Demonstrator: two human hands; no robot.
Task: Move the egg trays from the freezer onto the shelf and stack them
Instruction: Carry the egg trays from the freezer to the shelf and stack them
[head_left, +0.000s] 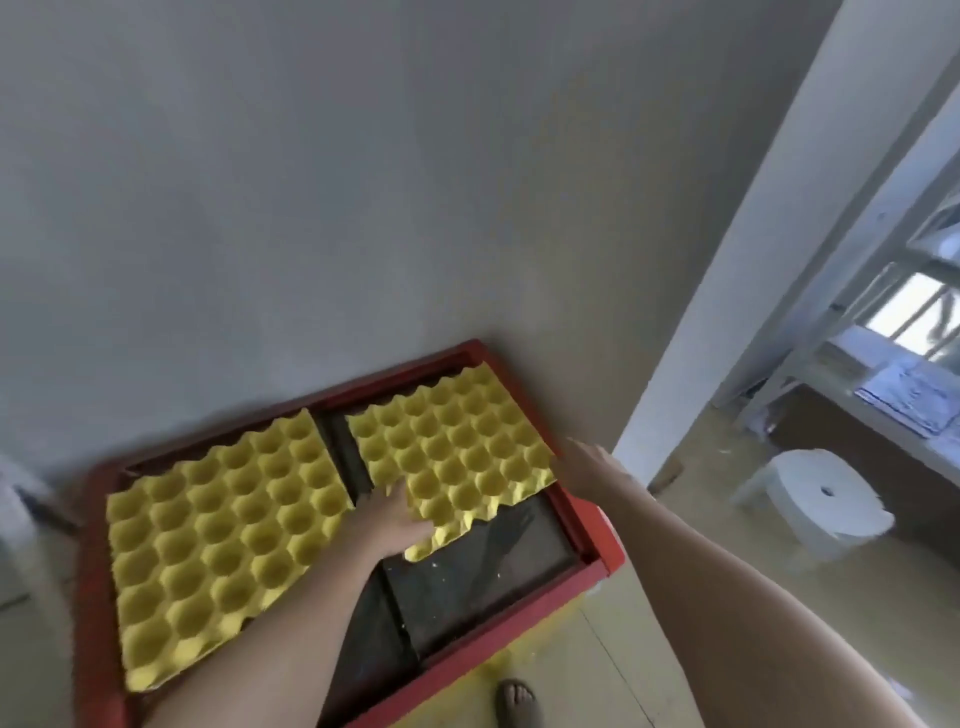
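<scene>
You have no readable text, label, brand, number or sign anywhere in this view.

Two egg trays lay side by side on top of the freezer (597, 525), which stood against the wall (363, 208): the left tray (218, 535) nearer you, the right tray (457, 447) farther back. Your left hand (389, 519) rested on the right tray's near-left corner; your right hand (582, 462) touched its right edge. A stool (815, 499) stood on the floor to the right.
</scene>
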